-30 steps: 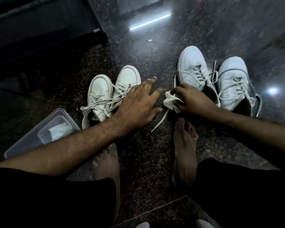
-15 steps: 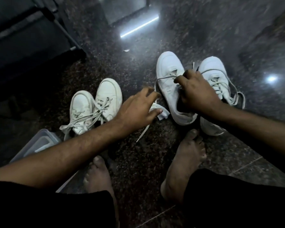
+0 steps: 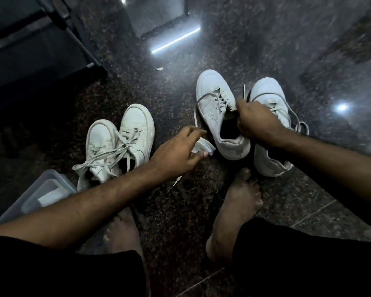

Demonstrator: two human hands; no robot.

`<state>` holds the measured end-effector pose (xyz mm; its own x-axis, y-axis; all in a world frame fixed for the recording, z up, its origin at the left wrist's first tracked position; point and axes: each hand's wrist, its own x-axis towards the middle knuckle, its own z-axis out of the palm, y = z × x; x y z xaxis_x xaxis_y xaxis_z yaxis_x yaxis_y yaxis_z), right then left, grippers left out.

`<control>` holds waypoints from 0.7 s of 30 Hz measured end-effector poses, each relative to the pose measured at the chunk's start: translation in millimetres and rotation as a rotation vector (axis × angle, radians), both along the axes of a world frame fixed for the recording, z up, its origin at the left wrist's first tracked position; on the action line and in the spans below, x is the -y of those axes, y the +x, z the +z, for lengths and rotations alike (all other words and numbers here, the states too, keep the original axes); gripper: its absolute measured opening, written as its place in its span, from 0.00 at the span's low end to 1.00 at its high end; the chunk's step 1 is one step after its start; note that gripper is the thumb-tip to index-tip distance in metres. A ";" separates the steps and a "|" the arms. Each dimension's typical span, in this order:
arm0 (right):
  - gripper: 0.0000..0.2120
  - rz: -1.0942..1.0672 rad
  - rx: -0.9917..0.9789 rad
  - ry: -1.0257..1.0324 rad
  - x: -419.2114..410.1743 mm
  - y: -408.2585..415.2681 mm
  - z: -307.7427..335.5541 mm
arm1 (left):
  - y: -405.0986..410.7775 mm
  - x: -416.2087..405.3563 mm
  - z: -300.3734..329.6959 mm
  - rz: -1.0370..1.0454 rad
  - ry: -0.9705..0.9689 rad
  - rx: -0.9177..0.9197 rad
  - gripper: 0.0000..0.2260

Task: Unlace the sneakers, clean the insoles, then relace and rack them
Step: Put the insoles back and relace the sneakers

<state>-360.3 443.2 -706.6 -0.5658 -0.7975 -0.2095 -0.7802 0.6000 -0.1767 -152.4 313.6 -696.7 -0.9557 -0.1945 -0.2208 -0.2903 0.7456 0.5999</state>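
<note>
Two pairs of white sneakers lie on the dark stone floor. The left pair [image 3: 118,144] has loose, tangled laces. Of the right pair, my right hand [image 3: 258,123] grips the nearer-left sneaker [image 3: 219,116] at its tongue and collar, with its heel toward me. The other sneaker of that pair [image 3: 270,125] lies just right of it, partly behind my hand. My left hand [image 3: 177,153] pinches a crumpled white wipe [image 3: 202,146] beside that sneaker's heel. A loose lace end [image 3: 177,180] trails on the floor below my left hand.
A clear plastic box [image 3: 49,189] with a white wipe inside stands at the lower left, partly behind my left forearm. My two bare feet [image 3: 236,209] rest on the floor in front of me. A dark rack or furniture piece [image 3: 41,46] fills the upper left.
My right hand let go of the white wipe and moved up to grip the right pair's sneaker. My left hand took hold of the wipe. The camera view shifted.
</note>
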 end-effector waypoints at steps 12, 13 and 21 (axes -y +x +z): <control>0.14 0.256 0.126 -0.345 46.8 92.7 58.2 | 46.0 33.9 19.0 0.559 0.179 -0.086 0.41; 0.15 0.283 0.139 -0.306 46.8 102.7 56.2 | 53.4 33.2 17.0 0.570 0.174 -0.055 0.39; 0.22 0.282 0.307 -0.382 42.4 101.7 26.4 | 81.8 44.3 16.2 0.700 0.178 -0.015 0.24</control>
<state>-258.6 400.8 -680.2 -0.2785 -0.9604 0.0020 -0.7794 0.2248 -0.5848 -70.7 269.4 -680.4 -0.6230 -0.7247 -0.2943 -0.6552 0.2780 0.7024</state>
